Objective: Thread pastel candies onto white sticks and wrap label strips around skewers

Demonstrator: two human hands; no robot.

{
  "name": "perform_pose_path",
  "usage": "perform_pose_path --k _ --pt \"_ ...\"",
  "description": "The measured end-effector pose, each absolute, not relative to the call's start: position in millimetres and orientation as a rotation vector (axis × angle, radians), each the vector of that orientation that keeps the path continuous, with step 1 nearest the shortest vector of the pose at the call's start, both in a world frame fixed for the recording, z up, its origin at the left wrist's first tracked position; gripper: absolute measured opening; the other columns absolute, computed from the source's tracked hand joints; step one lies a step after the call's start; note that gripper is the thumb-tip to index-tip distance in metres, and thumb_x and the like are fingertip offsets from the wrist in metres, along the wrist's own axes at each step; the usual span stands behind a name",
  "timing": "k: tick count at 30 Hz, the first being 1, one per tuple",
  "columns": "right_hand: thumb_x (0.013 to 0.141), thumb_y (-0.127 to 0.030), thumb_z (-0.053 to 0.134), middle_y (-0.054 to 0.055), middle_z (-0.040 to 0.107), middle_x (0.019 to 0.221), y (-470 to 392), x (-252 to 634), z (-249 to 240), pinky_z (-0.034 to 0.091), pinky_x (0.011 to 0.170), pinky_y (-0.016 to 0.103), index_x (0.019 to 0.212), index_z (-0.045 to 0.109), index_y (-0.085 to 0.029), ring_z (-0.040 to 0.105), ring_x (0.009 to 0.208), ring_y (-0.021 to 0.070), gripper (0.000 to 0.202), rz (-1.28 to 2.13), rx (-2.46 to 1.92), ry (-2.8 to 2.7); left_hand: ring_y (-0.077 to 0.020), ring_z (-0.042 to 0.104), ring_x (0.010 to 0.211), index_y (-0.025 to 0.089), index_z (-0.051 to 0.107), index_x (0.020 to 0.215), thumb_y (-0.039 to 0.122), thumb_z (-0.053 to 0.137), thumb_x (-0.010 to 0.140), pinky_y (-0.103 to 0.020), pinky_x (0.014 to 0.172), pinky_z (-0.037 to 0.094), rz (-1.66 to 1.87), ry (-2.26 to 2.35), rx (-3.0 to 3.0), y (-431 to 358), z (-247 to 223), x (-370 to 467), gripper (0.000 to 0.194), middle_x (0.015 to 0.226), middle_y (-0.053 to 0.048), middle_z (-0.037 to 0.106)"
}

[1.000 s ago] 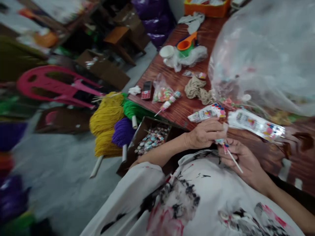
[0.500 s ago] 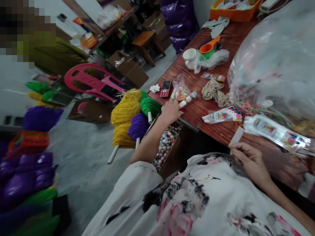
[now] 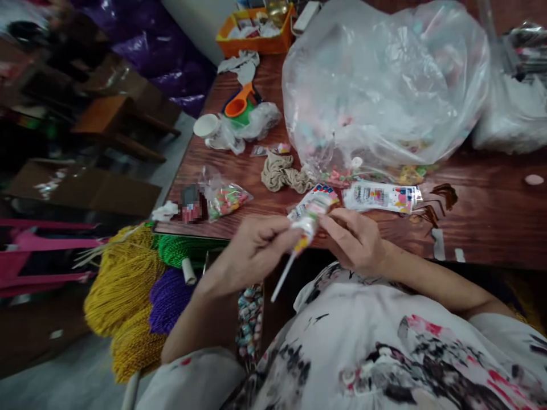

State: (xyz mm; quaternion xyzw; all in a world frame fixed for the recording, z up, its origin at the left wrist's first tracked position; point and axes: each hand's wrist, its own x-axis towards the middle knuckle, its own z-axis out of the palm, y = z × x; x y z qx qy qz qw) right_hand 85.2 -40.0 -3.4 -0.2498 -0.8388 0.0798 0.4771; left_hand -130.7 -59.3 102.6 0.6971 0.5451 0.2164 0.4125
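Observation:
My left hand (image 3: pixel 260 250) pinches the lower part of a short, printed roll-shaped piece (image 3: pixel 306 226), blurred by motion, above the table's front edge. A thin white strip or stick (image 3: pixel 282 279) slants down from its lower end. My right hand (image 3: pixel 356 239) has its fingers bent and closed on the upper end of the same piece. Just behind it lies a printed clear packet (image 3: pixel 316 196), partly covered. To the right is a stack of printed plastic packets (image 3: pixel 380 195). A small bag of colourful candy-like pieces (image 3: pixel 228 199) rests on the left.
A big clear sack (image 3: pixel 384 85) fills the table's back. Around it are a crumpled beige cloth (image 3: pixel 280 171), a white mug (image 3: pixel 207 126), an orange scoop (image 3: pixel 236 107) and an orange bin (image 3: pixel 256 44). Below left hang yellow cord bundles (image 3: pixel 123 279); a box holds small patterned pieces (image 3: pixel 250 319).
My left hand has lifted the printed roll-shaped piece from the table and brought it to my right hand, which held a white strip. The view has turned right.

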Motion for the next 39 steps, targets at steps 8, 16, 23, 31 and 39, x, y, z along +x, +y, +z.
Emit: perform_pose_path --k 8,16,23,31,39 --pt "0.088 -0.029 0.066 0.002 0.066 0.089 -41 130 -10 0.053 0.072 0.030 0.100 0.067 -0.023 0.062 0.079 0.0166 0.013 1.022 -0.908 -1.664 -0.0175 0.062 0.093 0.016 0.074 0.098 0.045 0.078 0.078 -0.027 0.085 0.049 0.924 0.978 1.518 -31 45 -82 0.036 0.098 -0.008 0.069" --pt "0.085 -0.027 0.070 0.002 0.068 0.091 -44 170 -19 0.050 0.076 0.030 0.101 0.069 -0.022 0.062 0.083 0.0167 0.016 0.938 -1.130 -1.525 -0.0098 0.054 0.071 0.017 0.072 0.076 0.049 0.069 0.086 -0.025 0.070 0.047 0.985 0.959 1.148 -29 -11 -1 0.034 0.077 -0.001 0.060" --pt "0.086 -0.020 0.068 0.001 0.063 0.082 -44 166 -20 0.049 0.067 0.030 0.087 0.073 -0.023 0.060 0.076 0.0154 0.007 0.828 -1.100 -1.408 -0.0155 0.066 0.092 0.019 0.076 0.092 0.051 0.065 0.089 -0.030 0.088 0.051 1.086 0.955 1.340 -32 -20 2 0.035 0.093 -0.006 0.070" --pt "0.085 -0.019 0.069 0.001 0.064 0.076 -44 147 -22 0.050 0.063 0.032 0.084 0.073 -0.024 0.060 0.071 0.0162 0.006 0.629 -1.110 -1.373 -0.0209 0.062 0.109 0.019 0.073 0.093 0.059 0.052 0.093 -0.035 0.104 0.046 1.031 0.988 1.451 -48 -24 5 0.045 0.109 -0.011 0.068" --pt "0.086 -0.016 0.066 0.001 0.064 0.076 -43 144 -29 0.050 0.062 0.032 0.085 0.072 -0.025 0.061 0.070 0.0166 0.011 0.491 -1.075 -1.450 -0.0162 0.057 0.093 0.018 0.066 0.078 0.057 0.058 0.090 -0.030 0.093 0.047 0.971 0.925 1.287 -45 -28 1 0.042 0.093 -0.005 0.059"
